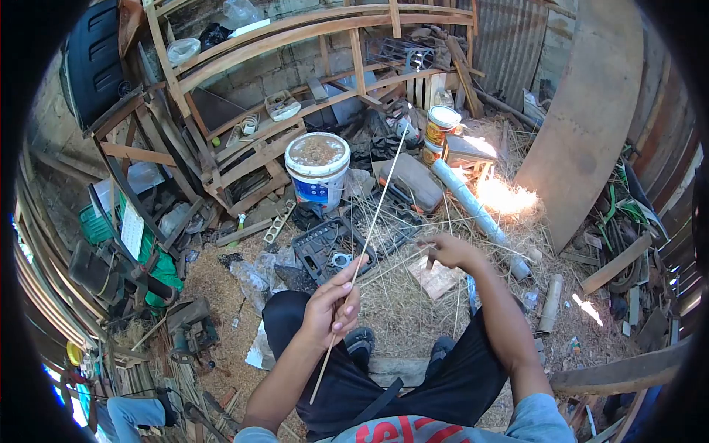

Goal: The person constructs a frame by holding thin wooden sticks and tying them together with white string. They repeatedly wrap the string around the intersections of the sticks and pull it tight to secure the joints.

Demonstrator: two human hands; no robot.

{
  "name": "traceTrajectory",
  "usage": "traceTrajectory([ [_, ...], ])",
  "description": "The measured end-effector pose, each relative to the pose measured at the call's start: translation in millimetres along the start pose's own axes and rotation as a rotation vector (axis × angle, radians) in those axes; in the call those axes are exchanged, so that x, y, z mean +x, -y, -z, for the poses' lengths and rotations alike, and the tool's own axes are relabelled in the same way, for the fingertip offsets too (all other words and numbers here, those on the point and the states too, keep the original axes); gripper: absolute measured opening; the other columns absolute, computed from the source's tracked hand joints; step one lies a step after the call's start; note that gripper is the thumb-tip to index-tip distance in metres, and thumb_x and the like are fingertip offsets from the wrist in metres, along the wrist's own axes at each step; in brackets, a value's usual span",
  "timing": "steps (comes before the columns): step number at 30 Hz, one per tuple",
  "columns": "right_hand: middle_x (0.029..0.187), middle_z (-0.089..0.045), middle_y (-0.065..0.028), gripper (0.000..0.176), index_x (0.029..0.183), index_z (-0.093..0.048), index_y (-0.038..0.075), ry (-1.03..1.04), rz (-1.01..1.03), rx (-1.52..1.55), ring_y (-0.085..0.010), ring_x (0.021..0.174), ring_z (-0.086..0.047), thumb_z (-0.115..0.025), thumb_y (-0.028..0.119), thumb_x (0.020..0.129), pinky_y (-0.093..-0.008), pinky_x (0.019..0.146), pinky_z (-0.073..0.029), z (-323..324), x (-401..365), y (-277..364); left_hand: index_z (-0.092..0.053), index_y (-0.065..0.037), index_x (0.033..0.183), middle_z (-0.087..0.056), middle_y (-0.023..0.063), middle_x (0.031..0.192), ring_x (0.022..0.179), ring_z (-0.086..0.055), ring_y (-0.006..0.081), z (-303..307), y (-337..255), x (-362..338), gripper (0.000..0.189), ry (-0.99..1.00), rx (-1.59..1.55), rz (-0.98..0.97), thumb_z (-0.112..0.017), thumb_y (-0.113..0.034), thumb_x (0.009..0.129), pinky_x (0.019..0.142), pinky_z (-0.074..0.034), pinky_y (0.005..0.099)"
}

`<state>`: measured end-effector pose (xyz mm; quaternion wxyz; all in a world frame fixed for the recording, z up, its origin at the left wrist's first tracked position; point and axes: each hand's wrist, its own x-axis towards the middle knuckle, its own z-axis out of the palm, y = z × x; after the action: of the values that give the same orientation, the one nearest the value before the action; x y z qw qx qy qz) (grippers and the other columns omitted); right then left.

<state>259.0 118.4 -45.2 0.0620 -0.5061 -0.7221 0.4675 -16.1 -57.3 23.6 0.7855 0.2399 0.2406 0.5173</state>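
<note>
Near the middle of the head view, my left hand (pixel 334 304) is closed round a long thin wooden strip (pixel 380 203), which slants from above my lap up toward the black bags. To its right, my right hand (pixel 452 252) hangs over the straw-covered ground with its fingers bent; whether it holds anything thin is hard to make out. Below that hand lies a small flat wooden board (pixel 434 279). An open black tool case (pixel 332 251) rests on the ground beyond my left hand.
A white and blue bucket (pixel 317 173) stands ahead, with a grey pipe (pixel 473 207) and small stool (pixel 470 150) to the right. Wooden frames (pixel 295 37) line the back. A power tool (pixel 190 332) sits at left. A large board (pixel 591 118) leans at right.
</note>
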Motion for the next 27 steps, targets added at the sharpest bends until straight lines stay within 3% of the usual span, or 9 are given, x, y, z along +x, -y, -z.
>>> traceTrajectory([
  [1, 0.092, -0.071, -0.0182, 0.049, 0.128, -0.058, 0.005, -0.386, 0.191, -0.647, -0.0256, 0.078, -0.067, -0.059, 0.01, 0.08, -0.0374, 0.066, -0.052, -30, 57, -76, -0.029, -0.007, 0.149, -0.046, 0.0031, 0.063, 0.036, -0.034, 0.0057, 0, 0, 3, 0.053, -0.002, -0.009, -0.002, -0.037, -0.008, 0.097, 0.031, -0.027, 0.0184],
  [2, 0.091, -0.07, -0.0165, 0.052, 0.129, -0.056, 0.003, -0.22, 0.079, -0.8, -0.0197, 0.066, -0.061, -0.063, 0.009, 0.078, -0.0351, 0.056, -0.049, -40, 54, -71, -0.03, -0.006, 0.149, -0.047, 0.0037, 0.064, 0.036, -0.033, 0.0056, 1, -1, 6, 0.052, -0.004, -0.011, -0.004, -0.035, -0.008, 0.098, 0.032, -0.027, 0.0184],
  [4, 0.084, -0.068, -0.013, 0.055, 0.13, -0.057, 0.005, 0.404, -0.148, -0.044, -0.017, 0.062, -0.058, -0.067, 0.01, 0.076, -0.0339, 0.05, -0.047, -32, 49, -56, -0.028, -0.007, 0.15, -0.049, 0.0051, 0.066, 0.035, -0.032, 0.0057, 6, -4, 13, 0.053, 0.021, -0.027, -0.001, -0.034, -0.006, 0.097, 0.031, -0.027, 0.0183],
  [6, 0.075, -0.064, -0.0078, 0.054, 0.13, -0.06, 0.014, 0.086, -0.038, -0.282, -0.0167, 0.058, -0.057, -0.069, 0.014, 0.077, -0.0318, 0.05, -0.046, -46, 45, -49, -0.027, -0.007, 0.151, -0.049, 0.0056, 0.067, 0.035, -0.032, 0.0056, 10, -4, 16, 0.054, 0.031, -0.071, 0.008, -0.033, -0.005, 0.097, 0.031, -0.026, 0.0182],
  [8, 0.078, -0.066, -0.0084, 0.052, 0.129, -0.059, 0.009, 0.288, -0.112, -0.286, -0.0164, 0.058, -0.057, -0.067, 0.011, 0.077, -0.0323, 0.05, -0.047, -41, 43, -47, -0.025, -0.011, 0.152, -0.05, 0.0053, 0.069, 0.034, -0.032, 0.0053, 13, -7, 20, 0.056, 0.036, -0.121, 0.015, -0.033, -0.005, 0.097, 0.031, -0.026, 0.0178],
  [14, 0.084, -0.07, -0.012, 0.037, 0.122, -0.059, -0.002, 0.281, -0.051, 0.502, -0.0163, 0.062, -0.063, -0.062, 0.013, 0.088, -0.0316, 0.055, -0.054, -27, 36, -22, -0.024, -0.013, 0.152, -0.045, 0.0031, 0.069, 0.035, -0.03, 0.0052, 13, -24, 35, 0.055, 0.083, -0.284, 0.079, -0.031, -0.004, 0.098, 0.029, -0.024, 0.0192],
  [18, 0.088, -0.071, -0.0136, 0.029, 0.117, -0.056, 0.001, 0.234, -0.311, -0.355, -0.0173, 0.065, -0.069, -0.062, 0.015, 0.092, -0.0293, 0.054, -0.057, -26, 27, -13, -0.022, -0.011, 0.152, -0.036, -0.0007, 0.058, 0.036, -0.03, 0.0064, 13, -35, 54, 0.055, 0.205, -0.344, 0.082, -0.03, -0.005, 0.099, 0.031, -0.026, 0.0205],
  [22, 0.082, -0.069, -0.0099, 0.037, 0.117, -0.059, 0.004, 0.392, 0.068, 0.377, -0.0102, 0.047, -0.053, -0.07, 0.025, 0.089, -0.0256, 0.042, -0.042, -20, 27, -11, -0.023, -0.01, 0.152, -0.033, -0.0017, 0.056, 0.038, -0.031, 0.0067, 12, -44, 72, 0.054, 0.253, -0.341, 0.053, -0.03, -0.006, 0.099, 0.032, -0.028, 0.0212],
  [27, 0.081, -0.065, -0.0056, 0.044, 0.122, -0.057, 0.005, 0.419, 0.046, 0.248, -0.0059, 0.053, -0.048, -0.073, 0.025, 0.086, -0.0222, 0.045, -0.037, -5, 19, 8, -0.029, -0.015, 0.151, -0.032, -0.0016, 0.056, 0.038, -0.03, 0.007, 13, -36, 79, 0.055, 0.201, -0.317, 0.004, -0.034, -0.007, 0.097, 0.033, -0.028, 0.0204],
])
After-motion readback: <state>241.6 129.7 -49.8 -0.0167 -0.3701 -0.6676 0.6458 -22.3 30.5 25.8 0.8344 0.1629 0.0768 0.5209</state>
